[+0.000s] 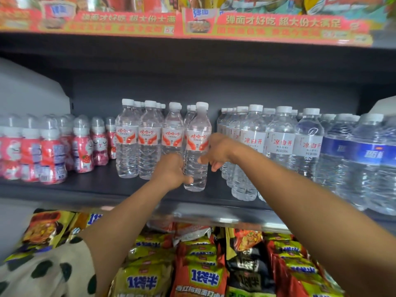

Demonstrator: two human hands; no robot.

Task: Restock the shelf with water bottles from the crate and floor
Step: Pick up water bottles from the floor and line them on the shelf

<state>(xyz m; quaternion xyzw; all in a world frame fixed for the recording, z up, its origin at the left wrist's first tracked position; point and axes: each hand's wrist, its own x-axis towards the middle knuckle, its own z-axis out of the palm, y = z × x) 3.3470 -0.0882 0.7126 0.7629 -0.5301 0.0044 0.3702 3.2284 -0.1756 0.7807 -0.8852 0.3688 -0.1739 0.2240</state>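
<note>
Head view: both hands, left hand (171, 169) and right hand (216, 151), are curling fingers around a water bottle (197, 146) standing on the shelf (102, 185). Many bottles are already there; crate unseen.

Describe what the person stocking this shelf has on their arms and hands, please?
Both hands are bare: the left hand and right hand show no gloves, rings, watch or bracelet. The forearms are uncovered too. At the lower left a loose cream sleeve with dark green polka dots covers the left upper arm. No sleeve shows on the right arm.
</note>
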